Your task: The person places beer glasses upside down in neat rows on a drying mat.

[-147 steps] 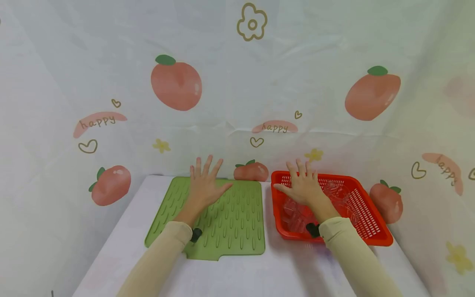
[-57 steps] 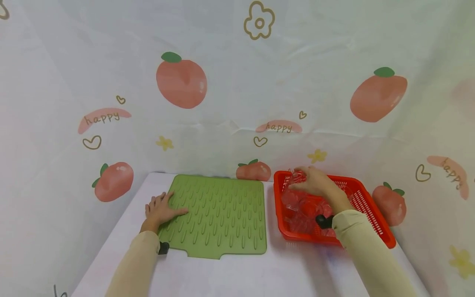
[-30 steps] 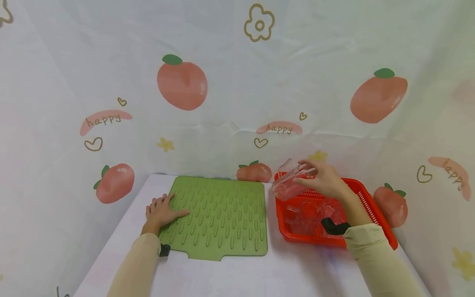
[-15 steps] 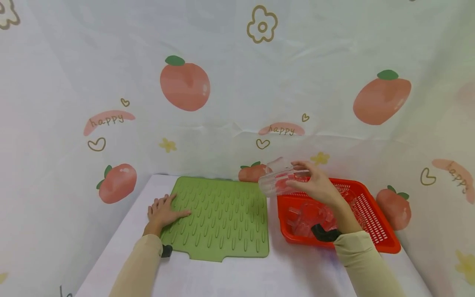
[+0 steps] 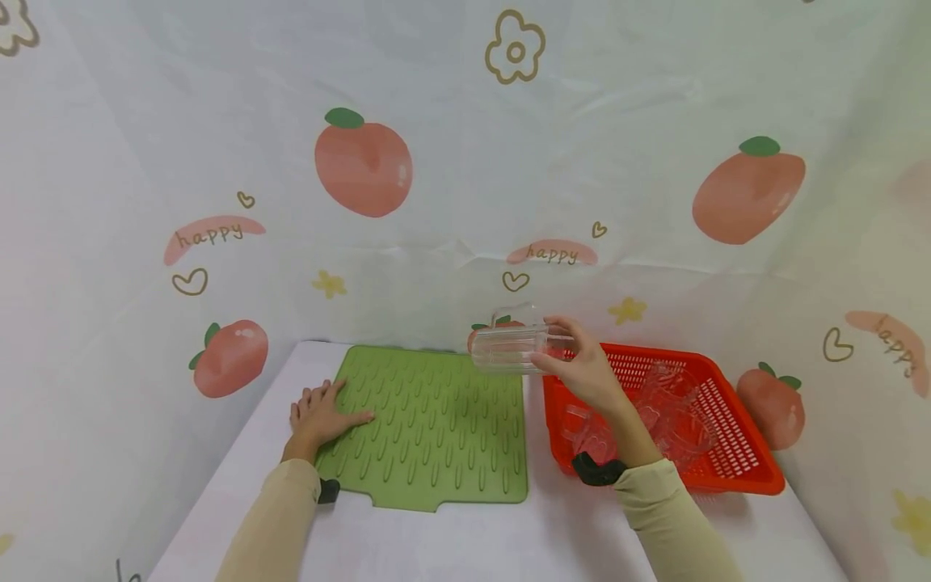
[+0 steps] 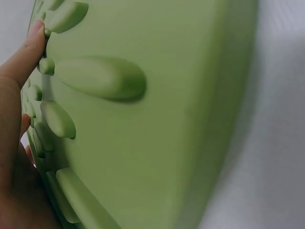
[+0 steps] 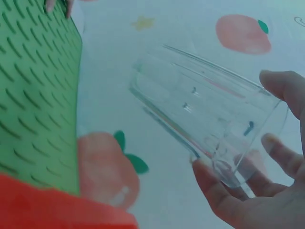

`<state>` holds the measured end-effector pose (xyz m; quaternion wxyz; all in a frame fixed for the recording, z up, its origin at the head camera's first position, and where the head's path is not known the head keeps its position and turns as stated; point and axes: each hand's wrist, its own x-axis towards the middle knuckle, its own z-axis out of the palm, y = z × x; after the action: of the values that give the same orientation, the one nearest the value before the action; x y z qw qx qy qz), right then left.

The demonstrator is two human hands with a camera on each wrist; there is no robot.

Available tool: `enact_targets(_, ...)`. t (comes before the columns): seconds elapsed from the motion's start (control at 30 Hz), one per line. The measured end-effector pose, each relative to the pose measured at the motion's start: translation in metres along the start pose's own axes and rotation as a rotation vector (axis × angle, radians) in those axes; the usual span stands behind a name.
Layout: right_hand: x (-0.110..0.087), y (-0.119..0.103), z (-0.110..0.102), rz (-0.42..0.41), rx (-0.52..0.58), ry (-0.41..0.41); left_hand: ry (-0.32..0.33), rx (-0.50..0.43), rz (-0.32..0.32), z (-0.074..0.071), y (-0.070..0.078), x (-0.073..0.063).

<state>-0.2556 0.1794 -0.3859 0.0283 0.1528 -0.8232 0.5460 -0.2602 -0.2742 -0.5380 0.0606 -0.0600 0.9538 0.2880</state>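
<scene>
Red rectangular basket of slotted plastic [image 5: 742, 487]: at 3 o'clock on the white tabletop [image 5: 473, 541], holding a heap of clear vessels [image 5: 672, 420]; the right forearm crosses in front and hides part of it.
Flat green mat with raised oblong nubs [image 5: 436, 436]: toward 9 o'clock from the basket, a tab on its 6 o'clock edge, a strip of tabletop between the two.
Cream sleeves [image 5: 676, 525]: reach in from 5 and 7 o'clock, each with a black wrist piece [image 5: 598, 469] beside the cuff.
White cloth backdrop [image 5: 451, 145]: hangs behind from 9 through 12 to 3 o'clock, printed with red fruits [image 5: 364, 174].
Clear fluted mug with a handle [image 5: 505, 352]: held in the air on its side, handle toward 12 o'clock; in the head view it covers the mat's 1 o'clock corner.
Right hand [image 5: 585, 372]: grip spread to the mug's width, thumb and fingers curled round its 3 o'clock end.
Left hand [image 5: 318, 415]: grip loosely splayed, holding nothing, resting at the mat's 9 o'clock edge, thumb over the nubs.
Since half a second ago: mug and right hand have shifted toward 9 o'clock, uncovering more of the vessels; the left hand has stayed put.
Lettering: "happy" on pink bands [image 5: 551, 254] at 10, 1 and 3 o'clock; one dark letter at 7 o'clock is cut off.
</scene>
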Motion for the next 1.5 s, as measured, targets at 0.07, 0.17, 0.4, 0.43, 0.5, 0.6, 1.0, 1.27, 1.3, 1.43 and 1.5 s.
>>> enact_targets(0.07, 0.0, 0.002, 0.008, 0.006, 0.021, 0.005, -0.003, -0.001, 0.002, 0.002, -0.002, 0.001)
enact_targets(0.17, -0.001, 0.004, 0.02, 0.019, 0.044, 0.008, 0.001, 0.003, 0.009, 0.006, -0.006, 0.006)
enact_targets(0.4, -0.001, 0.007, 0.047, 0.039, 0.11, 0.031, 0.0, 0.006, 0.014, 0.008, -0.005, 0.004)
enact_targets(0.43, -0.001, 0.008, 0.051, 0.043, 0.126, 0.031, 0.0, 0.003, 0.012, 0.008, -0.004, 0.004)
enact_targets(0.5, 0.0, 0.007, 0.059, 0.049, 0.157, 0.033, -0.003, -0.006, 0.004, 0.007, -0.003, 0.002)
enact_targets(0.6, 0.002, 0.008, 0.071, 0.038, 0.184, 0.039, -0.004, -0.011, -0.005, 0.006, -0.001, 0.001)
enact_targets(1.0, 0.011, 0.019, 0.111, 0.086, 0.29, 0.107, 0.031, -0.014, 0.026, 0.008, 0.0, -0.001)
enact_targets(1.27, 0.014, 0.028, 0.133, 0.082, 0.37, 0.104, 0.015, 0.003, 0.008, 0.005, 0.001, 0.001)
enact_targets(1.3, 0.015, 0.029, 0.136, 0.078, 0.37, 0.104, 0.011, 0.004, 0.006, 0.004, 0.002, 0.001)
enact_targets(1.43, 0.017, 0.031, 0.149, 0.103, 0.382, 0.101, 0.012, 0.01, -0.003, 0.002, 0.002, 0.0)
enact_targets(1.5, 0.019, 0.031, 0.156, 0.109, 0.386, 0.093, 0.016, 0.012, -0.006, 0.002, 0.001, 0.0)
